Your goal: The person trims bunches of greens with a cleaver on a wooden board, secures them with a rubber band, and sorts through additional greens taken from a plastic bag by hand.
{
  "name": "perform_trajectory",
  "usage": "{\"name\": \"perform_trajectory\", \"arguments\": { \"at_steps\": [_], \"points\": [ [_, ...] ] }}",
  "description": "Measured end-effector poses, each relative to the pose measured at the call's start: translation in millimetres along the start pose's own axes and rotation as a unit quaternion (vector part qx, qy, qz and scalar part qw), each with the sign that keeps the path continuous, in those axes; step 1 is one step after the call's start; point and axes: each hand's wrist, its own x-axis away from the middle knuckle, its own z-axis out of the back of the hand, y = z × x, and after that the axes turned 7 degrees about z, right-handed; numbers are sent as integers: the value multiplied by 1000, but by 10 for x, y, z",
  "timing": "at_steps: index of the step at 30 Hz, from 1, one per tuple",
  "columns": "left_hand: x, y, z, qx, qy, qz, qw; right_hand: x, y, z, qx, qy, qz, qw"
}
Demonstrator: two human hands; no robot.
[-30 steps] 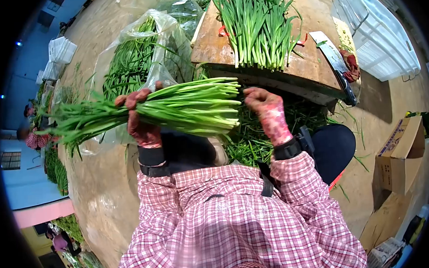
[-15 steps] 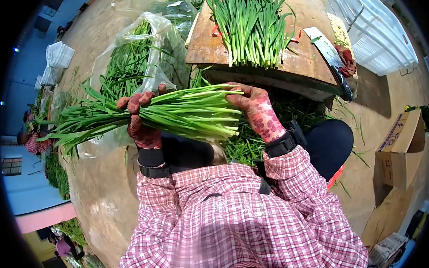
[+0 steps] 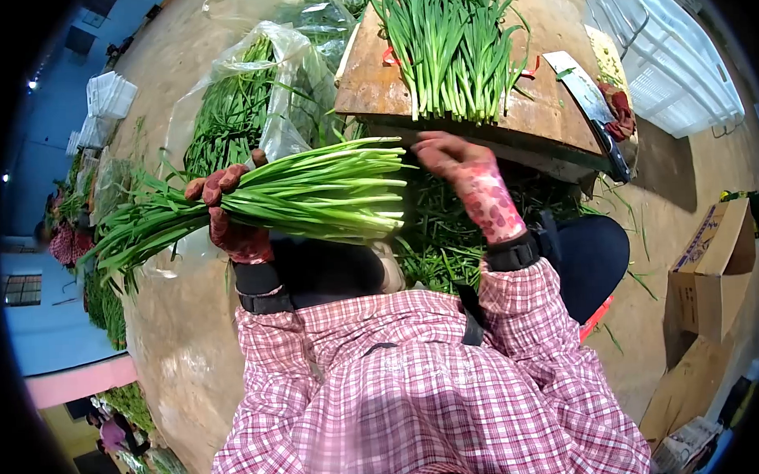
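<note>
My left hand point(image 3: 235, 217), in a stained patterned glove, is wrapped around a bunch of garlic chives point(image 3: 319, 191) above my lap. Pale cut ends of the bunch point right, and the leafy tips hang out to the left. Just right of the cut ends is my right hand point(image 3: 460, 163), apart from the bunch, its fingers curled together and a little blurred. Whatever lies between those fingers is too small to make out. Beyond, more garlic chives point(image 3: 452, 55) lie on a wooden board point(image 3: 550, 106), over a red tie.
A cleaver point(image 3: 584, 96) and a reddish cloth point(image 3: 617, 112) lie at the board's right edge. Clear plastic bags point(image 3: 285, 52) of greens stand left of it. A white crate point(image 3: 674, 68) and cardboard box point(image 3: 707, 267) are at right. Loose leaves point(image 3: 435, 260) cover the floor below.
My right hand has come off the stem ends and moved slightly right, leaving a gap. My left hand has shifted the bunch a little to the left.
</note>
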Motion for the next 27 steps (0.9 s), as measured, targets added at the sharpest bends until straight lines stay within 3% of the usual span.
{"name": "perform_trajectory", "arguments": {
  "at_steps": [2,5,6,10,12,14,16,18,20,22,24,27],
  "points": [
    [1,-56,-15,17,-6,19,1000,-20,-62,-95,-34,-90,-25,995],
    [7,-137,-34,20,-18,32,999,-36,27,-147,-196,-95,-79,973],
    [18,-144,-36,18,-11,32,999,-50,108,-150,-107,-108,-66,986],
    [39,-136,-19,2,13,25,1000,8,-57,-46,-185,-8,-123,975],
    [17,-91,-4,-20,20,28,999,35,-49,-22,-66,-81,-134,985],
    [-7,-116,-2,-15,30,27,999,95,78,-19,-67,-92,-137,984],
    [-34,-117,-22,-3,29,29,999,67,51,33,-93,-19,-141,985],
    [-59,-48,22,-11,23,14,1000,20,393,392,39,118,-96,988],
    [-81,16,56,-25,40,-10,999,31,588,702,337,198,-43,919],
    [-140,-2,43,-39,36,-17,998,88,418,505,92,152,-107,978],
    [-180,-78,17,-46,45,-13,998,150,109,141,-43,70,-32,996],
    [-223,-224,-83,-51,25,7,998,125,-58,-136,-113,8,-78,991]
  ]
}}
